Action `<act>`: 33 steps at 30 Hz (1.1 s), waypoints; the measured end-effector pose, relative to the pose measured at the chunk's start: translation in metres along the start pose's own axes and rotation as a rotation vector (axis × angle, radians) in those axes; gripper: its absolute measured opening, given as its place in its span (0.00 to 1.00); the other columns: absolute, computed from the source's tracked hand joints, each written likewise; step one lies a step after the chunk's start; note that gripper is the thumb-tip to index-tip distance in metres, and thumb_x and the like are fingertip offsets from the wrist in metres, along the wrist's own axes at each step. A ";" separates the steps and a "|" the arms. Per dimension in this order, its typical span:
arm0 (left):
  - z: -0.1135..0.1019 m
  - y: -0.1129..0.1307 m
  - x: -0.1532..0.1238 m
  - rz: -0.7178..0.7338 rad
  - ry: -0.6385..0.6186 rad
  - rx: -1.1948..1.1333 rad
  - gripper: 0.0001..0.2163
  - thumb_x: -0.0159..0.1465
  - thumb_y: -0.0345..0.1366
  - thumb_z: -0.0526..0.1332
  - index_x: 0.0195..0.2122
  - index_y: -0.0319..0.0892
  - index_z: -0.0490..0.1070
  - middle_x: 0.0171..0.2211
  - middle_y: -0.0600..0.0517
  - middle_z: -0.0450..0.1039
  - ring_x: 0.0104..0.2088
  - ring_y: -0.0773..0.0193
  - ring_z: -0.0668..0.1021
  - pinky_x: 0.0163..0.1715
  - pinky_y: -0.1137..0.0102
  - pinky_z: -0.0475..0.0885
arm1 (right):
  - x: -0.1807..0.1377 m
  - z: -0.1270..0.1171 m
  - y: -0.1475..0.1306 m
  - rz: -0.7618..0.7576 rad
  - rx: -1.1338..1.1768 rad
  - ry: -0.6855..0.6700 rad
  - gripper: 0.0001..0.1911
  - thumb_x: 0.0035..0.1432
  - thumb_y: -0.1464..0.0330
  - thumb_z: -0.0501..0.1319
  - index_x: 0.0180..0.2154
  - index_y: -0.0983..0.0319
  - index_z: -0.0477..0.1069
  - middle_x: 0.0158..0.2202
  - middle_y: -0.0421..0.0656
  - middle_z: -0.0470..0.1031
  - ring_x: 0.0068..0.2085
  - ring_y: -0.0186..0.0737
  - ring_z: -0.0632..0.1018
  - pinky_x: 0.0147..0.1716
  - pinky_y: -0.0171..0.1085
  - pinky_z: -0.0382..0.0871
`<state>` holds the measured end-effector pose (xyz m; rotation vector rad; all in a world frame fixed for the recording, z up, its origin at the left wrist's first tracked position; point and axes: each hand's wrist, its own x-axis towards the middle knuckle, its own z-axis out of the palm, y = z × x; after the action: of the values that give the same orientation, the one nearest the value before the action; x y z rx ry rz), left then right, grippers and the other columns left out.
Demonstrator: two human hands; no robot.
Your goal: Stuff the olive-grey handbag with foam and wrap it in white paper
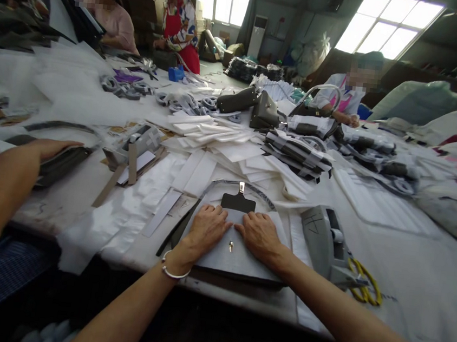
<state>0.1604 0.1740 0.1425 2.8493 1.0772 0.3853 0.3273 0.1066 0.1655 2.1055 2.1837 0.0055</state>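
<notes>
Head view: both hands lie flat, palms down, on the grey wrapped bag at the near edge of the worktop — left hand and right hand side by side, fingers spread, closed on nothing. My worry is the loose wrap creasing or sliding under that pressure, or a palm catching the small metal stud between them. The bag sits directly beneath each grip, its dark flap just beyond the fingertips, tape dispenser close on the right.
</notes>
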 end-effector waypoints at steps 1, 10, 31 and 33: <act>0.001 0.000 -0.001 -0.006 0.008 0.002 0.10 0.68 0.42 0.59 0.39 0.39 0.74 0.38 0.44 0.76 0.41 0.51 0.76 0.44 0.59 0.66 | -0.003 0.006 0.000 0.006 0.009 0.040 0.17 0.69 0.59 0.54 0.40 0.64 0.75 0.40 0.52 0.77 0.44 0.51 0.76 0.45 0.45 0.64; 0.011 -0.001 0.006 -0.074 0.085 0.014 0.14 0.72 0.42 0.53 0.36 0.40 0.73 0.35 0.45 0.76 0.40 0.53 0.76 0.44 0.59 0.65 | -0.006 0.027 0.010 0.082 0.108 0.164 0.21 0.71 0.55 0.49 0.35 0.61 0.71 0.35 0.47 0.77 0.39 0.44 0.76 0.40 0.39 0.60; 0.012 -0.003 0.012 -0.201 0.157 0.004 0.16 0.70 0.36 0.53 0.35 0.35 0.80 0.36 0.41 0.79 0.43 0.50 0.77 0.59 0.51 0.57 | 0.015 0.050 0.035 0.212 0.851 0.512 0.40 0.58 0.55 0.63 0.66 0.63 0.54 0.53 0.51 0.72 0.53 0.50 0.74 0.56 0.50 0.65; 0.013 -0.004 0.013 -0.206 0.162 0.005 0.15 0.69 0.35 0.53 0.34 0.36 0.79 0.35 0.42 0.79 0.43 0.50 0.77 0.60 0.51 0.56 | 0.011 0.046 0.037 0.151 0.995 0.552 0.32 0.62 0.55 0.60 0.63 0.61 0.61 0.46 0.46 0.74 0.47 0.46 0.75 0.53 0.47 0.67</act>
<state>0.1705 0.1855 0.1321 2.7135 1.3859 0.6044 0.3679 0.1161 0.1219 3.0681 2.6533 -0.7081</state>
